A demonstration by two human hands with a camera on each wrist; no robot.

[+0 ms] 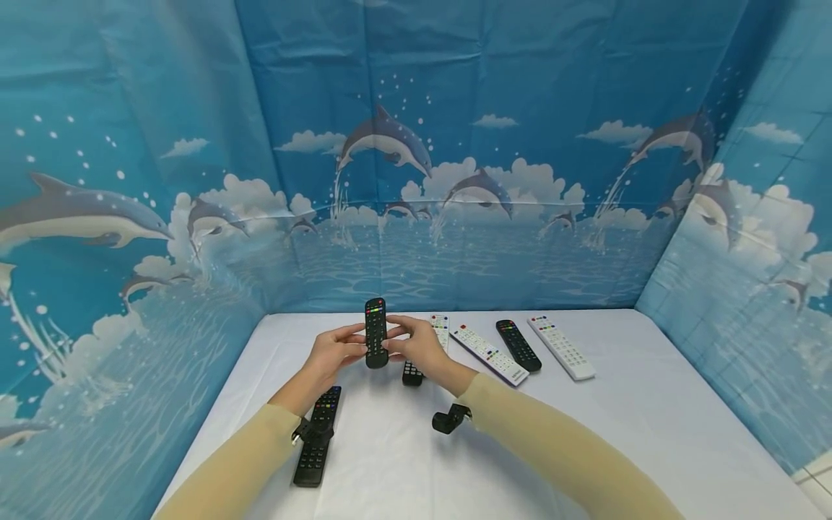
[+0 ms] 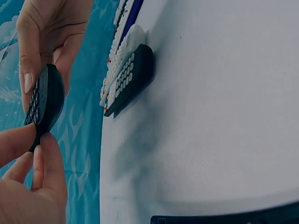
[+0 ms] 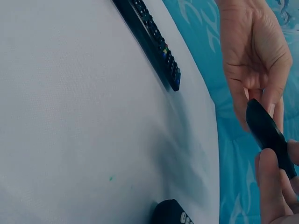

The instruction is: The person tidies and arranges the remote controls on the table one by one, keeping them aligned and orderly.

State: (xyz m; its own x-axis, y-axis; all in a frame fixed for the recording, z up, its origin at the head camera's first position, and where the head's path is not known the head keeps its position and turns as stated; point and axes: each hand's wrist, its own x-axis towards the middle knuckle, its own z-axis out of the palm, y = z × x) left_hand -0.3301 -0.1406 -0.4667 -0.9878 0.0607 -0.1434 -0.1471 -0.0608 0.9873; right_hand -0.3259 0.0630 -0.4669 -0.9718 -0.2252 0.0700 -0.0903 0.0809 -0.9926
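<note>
A black remote control (image 1: 376,334) is held upright above the table between both hands, its buttons facing the head camera. My left hand (image 1: 331,352) pinches its left edge between thumb and fingers. From the other side my right hand (image 1: 419,342) pinches the right edge. The left wrist view shows the same remote control (image 2: 50,95) side-on, with fingertips of both hands on it. Under my left wrist lies a longer black remote control (image 1: 323,412), partly covered by the wrist camera. Another black remote control (image 1: 412,374) lies partly hidden behind my right hand.
Right of my hands lie a white remote control (image 1: 442,326), a white one with a purple side (image 1: 490,354), a black one (image 1: 518,345) and another white one (image 1: 562,348). The white table (image 1: 390,462) meets a dolphin-printed curtain (image 1: 455,267) at the back and sides.
</note>
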